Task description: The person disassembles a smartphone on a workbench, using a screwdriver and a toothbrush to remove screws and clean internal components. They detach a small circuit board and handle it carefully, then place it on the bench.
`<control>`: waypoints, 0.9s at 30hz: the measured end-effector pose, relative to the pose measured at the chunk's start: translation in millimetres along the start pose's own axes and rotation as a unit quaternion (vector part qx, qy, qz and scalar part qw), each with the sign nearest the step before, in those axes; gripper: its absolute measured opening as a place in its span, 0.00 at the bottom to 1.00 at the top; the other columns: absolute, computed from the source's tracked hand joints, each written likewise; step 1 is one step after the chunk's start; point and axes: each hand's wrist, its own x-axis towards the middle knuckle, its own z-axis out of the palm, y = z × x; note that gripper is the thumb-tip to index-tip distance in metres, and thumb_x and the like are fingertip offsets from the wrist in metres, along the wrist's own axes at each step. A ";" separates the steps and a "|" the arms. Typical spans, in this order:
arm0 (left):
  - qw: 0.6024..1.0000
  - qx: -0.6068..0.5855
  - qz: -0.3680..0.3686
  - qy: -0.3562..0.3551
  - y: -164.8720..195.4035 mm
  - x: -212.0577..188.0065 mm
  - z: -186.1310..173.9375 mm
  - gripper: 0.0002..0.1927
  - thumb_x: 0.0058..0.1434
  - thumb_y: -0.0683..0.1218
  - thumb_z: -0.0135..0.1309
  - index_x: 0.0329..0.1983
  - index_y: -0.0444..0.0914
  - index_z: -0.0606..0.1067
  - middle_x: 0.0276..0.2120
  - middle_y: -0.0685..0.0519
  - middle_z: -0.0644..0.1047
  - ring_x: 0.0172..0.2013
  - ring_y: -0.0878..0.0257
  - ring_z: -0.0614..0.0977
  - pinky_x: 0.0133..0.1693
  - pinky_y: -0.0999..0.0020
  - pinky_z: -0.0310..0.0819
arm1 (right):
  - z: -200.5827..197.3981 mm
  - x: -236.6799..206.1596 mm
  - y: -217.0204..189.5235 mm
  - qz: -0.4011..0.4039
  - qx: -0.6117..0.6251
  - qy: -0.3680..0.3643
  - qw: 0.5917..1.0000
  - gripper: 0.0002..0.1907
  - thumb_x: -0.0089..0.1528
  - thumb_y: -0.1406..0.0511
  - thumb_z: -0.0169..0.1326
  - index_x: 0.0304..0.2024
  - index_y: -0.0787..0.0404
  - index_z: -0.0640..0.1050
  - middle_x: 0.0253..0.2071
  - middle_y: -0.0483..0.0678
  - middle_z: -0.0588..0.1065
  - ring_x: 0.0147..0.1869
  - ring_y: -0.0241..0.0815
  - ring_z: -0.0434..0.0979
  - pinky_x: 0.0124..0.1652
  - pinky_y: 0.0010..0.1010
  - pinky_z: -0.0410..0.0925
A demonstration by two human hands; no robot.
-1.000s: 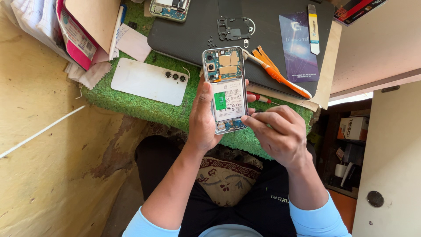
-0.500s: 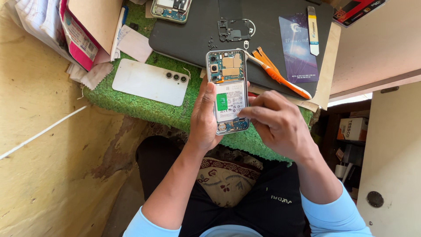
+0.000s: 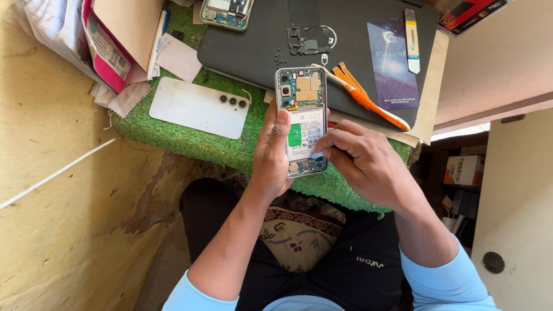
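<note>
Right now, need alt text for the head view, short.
The left hand holds an opened phone with its back cover off, battery and circuit boards exposed, while the right hand presses a small blue tool near its lower end. Behind lie a white back cover on green turf and an orange pry tool on a black mat.

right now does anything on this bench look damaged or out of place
Nothing looks broken. The opened phone in the left hand has its back off, its white back cover lying on the green mat. Tiny loose screws sit unboxed on the black pad.
</note>
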 end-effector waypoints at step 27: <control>1.000 0.015 0.000 -0.001 -6.0 3.8 10.5 0.23 0.80 0.55 0.37 0.71 0.39 0.60 0.56 0.39 0.75 0.51 0.49 0.84 0.50 0.58 0.87 | 23.9 -22.3 23.3 -0.226 -0.117 0.164 0.953 0.11 0.57 0.70 0.67 0.41 0.65 0.82 0.41 0.50 0.79 0.40 0.44 0.81 0.38 0.34 0.75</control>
